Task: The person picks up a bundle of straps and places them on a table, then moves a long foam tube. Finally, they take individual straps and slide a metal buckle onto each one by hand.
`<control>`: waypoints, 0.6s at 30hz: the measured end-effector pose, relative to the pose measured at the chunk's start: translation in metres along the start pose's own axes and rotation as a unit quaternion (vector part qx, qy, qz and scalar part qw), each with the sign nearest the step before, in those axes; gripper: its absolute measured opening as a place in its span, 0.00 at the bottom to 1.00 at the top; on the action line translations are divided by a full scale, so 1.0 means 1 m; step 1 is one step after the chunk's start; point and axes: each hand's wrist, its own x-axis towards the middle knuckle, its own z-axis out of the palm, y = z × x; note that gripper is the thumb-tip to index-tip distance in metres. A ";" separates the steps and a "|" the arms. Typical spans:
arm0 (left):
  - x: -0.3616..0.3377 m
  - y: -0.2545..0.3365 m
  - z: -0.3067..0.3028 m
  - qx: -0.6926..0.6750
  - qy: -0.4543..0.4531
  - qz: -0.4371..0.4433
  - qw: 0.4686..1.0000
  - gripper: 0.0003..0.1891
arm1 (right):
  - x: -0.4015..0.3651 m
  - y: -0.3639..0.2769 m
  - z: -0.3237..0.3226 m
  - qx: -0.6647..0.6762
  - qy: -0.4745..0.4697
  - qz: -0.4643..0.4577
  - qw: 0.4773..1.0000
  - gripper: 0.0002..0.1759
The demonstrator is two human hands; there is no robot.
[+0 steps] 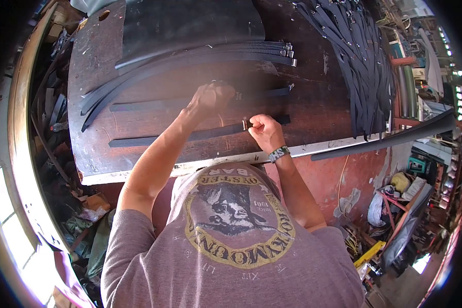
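Observation:
My right hand [267,132], with a patterned band at the wrist, is closed with its fingers pinched at the nearer dark strap [215,131], beside a small metal fitting [245,124]. This strap lies lengthwise on the brown tabletop [100,159]. Motion smears my left hand [214,97], which is over or just above a second dark strap [154,106]; its fingers cannot be made out. Another small metal fitting [239,95] shows just right of that hand. Farther back lies a bundle of similar straps [190,55] with metal ends at the right.
A large black sheet [190,23] covers the table's back. Many dark straps with metal fittings form a pile [357,66] at the right, hanging over the edge. A long dark strip [395,137] juts out at the right corner. Cluttered material [90,205] lies beside the table.

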 end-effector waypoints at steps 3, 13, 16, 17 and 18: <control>-0.001 0.000 0.000 -0.014 0.009 -0.003 1.000 0.09 | 0.000 -0.003 -0.001 -0.006 -0.008 0.008 1.000 0.14; -0.057 0.039 0.012 -0.003 0.049 0.024 0.999 0.21 | -0.005 -0.014 -0.005 -0.090 -0.023 -0.033 0.995 0.16; -0.073 0.040 0.023 -0.020 0.042 0.027 0.999 0.20 | -0.004 -0.016 -0.010 -0.083 -0.050 -0.038 0.995 0.11; -0.074 0.041 0.023 -0.024 0.046 0.025 0.998 0.19 | -0.002 -0.014 -0.012 -0.074 -0.052 -0.031 0.995 0.10; -0.075 0.041 0.024 -0.028 0.051 0.023 0.998 0.18 | 0.000 -0.011 -0.014 -0.066 -0.054 -0.024 0.996 0.10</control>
